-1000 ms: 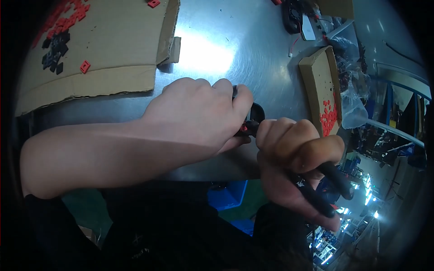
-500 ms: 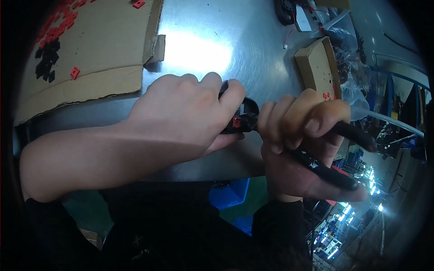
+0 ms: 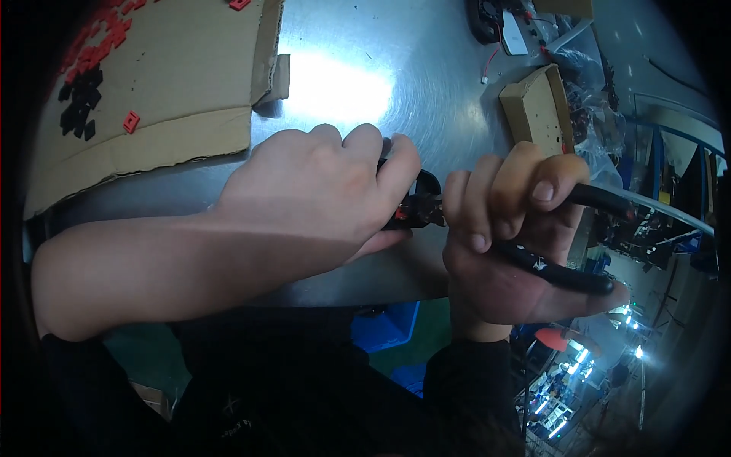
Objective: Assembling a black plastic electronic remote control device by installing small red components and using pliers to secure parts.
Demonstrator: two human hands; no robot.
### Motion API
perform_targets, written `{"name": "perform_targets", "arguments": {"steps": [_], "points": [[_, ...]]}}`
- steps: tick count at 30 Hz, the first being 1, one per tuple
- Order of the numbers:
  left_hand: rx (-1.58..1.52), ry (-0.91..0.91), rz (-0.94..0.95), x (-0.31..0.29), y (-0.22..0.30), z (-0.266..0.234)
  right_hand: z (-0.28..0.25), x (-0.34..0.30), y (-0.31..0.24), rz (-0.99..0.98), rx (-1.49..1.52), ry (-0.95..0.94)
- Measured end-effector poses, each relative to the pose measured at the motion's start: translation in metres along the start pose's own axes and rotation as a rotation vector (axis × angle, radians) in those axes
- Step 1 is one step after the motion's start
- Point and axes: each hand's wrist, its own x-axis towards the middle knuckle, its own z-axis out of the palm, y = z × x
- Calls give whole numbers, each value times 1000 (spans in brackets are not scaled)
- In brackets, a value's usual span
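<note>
The black-handled pliers [image 3: 533, 236] sit in my right hand [image 3: 510, 244], fingers curled around both handles, the nose pointing left toward my other hand. At the nose a small black and red part [image 3: 415, 209] is pinched under the closed fingers of my left hand [image 3: 320, 190], which hides most of it. Both hands hover above the near edge of the metal tabletop [image 3: 381, 84]. Farther left lies a flat cardboard sheet [image 3: 167, 84] with small red and black pieces [image 3: 91, 84] on it; to the right an open cardboard box [image 3: 537, 107] rests near some cables [image 3: 495, 23]
</note>
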Motion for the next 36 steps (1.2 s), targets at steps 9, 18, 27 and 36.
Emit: {"name": "perform_targets", "arguments": {"steps": [9, 18, 27, 36], "points": [[44, 65, -10, -1, 3, 3, 5, -2, -2, -26, 2, 25], [89, 40, 12, -2, 3, 0, 6, -3, -2, -32, -38, 13], [278, 91, 11, -7, 15, 5, 3, -4, -2, -2, -6, -28], [292, 103, -21, -7, 18, 8, 7, -7, -2, -19, -71, 20]]}}
